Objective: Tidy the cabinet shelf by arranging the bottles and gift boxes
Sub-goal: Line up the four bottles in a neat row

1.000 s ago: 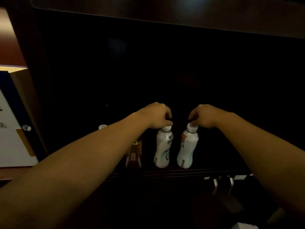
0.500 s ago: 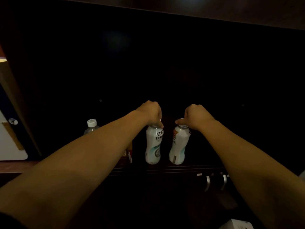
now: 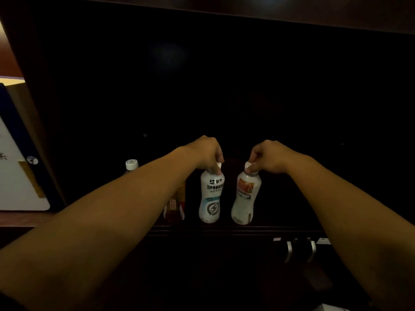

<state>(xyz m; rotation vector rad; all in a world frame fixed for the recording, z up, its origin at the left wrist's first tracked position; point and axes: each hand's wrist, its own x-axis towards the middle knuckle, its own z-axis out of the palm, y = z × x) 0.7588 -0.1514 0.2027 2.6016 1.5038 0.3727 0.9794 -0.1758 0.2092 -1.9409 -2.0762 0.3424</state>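
Note:
Two white drink bottles stand upright side by side near the front edge of the dark cabinet shelf [image 3: 224,227]. My left hand [image 3: 205,151] pinches the cap of the left white bottle [image 3: 211,196], whose label shows a lightning mark. My right hand [image 3: 268,156] pinches the cap of the right white bottle [image 3: 246,196], which has an orange label. An amber tea bottle [image 3: 176,205] stands just left of them, partly hidden by my left forearm. Further left, a clear bottle with a white cap [image 3: 131,164] shows only its top.
A white and blue gift box [image 3: 15,171] stands in the compartment to the left, beyond a dark wooden divider [image 3: 42,131]. The shelf interior behind the bottles is very dark. Two metal handles [image 3: 299,251] sit on the cabinet front below right.
The two white bottles now stand slightly further apart. Both hands keep their hold on the caps. The view has shifted a little, bringing the gift box back in at left.

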